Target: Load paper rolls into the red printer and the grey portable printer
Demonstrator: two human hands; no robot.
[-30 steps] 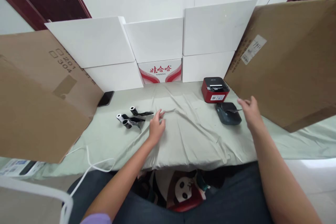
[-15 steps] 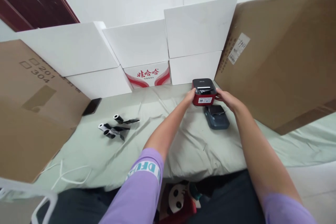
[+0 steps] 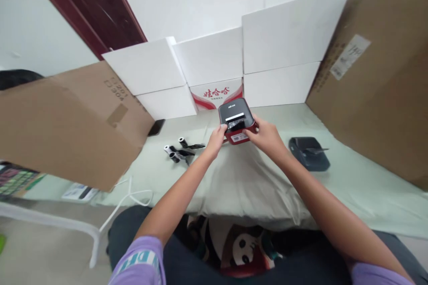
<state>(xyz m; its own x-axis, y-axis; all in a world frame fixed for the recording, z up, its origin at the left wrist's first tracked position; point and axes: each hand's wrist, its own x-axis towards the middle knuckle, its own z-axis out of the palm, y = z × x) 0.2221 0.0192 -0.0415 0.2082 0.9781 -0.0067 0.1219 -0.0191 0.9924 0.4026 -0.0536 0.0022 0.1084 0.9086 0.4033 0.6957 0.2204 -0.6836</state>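
Observation:
Between my two hands is a small red and black label printer [image 3: 236, 118], with a white strip at its slot and a white sticker on its red front. My left hand [image 3: 216, 139] grips its left side near the front corner. On its right side my right hand [image 3: 264, 133] is closed around the edge, thumb at the front. The printer seems raised a little above the cloth, tilted toward me. To the right lies a dark blue portable printer [image 3: 309, 154] on the cloth, apart from my hands.
Several small paper rolls [image 3: 177, 151] with black strips lie left of centre on the green cloth [image 3: 230, 182]. A phone [image 3: 156, 127] rests by the left cardboard panel [image 3: 76, 129]. White boxes [image 3: 214, 55] line the back; a cardboard box [image 3: 377, 80] stands at right. A white cable [image 3: 133, 193] hangs front left.
Both hands have lifted the red and black printer and brought it left and nearer, away from the dark blue printer. The view has shifted too.

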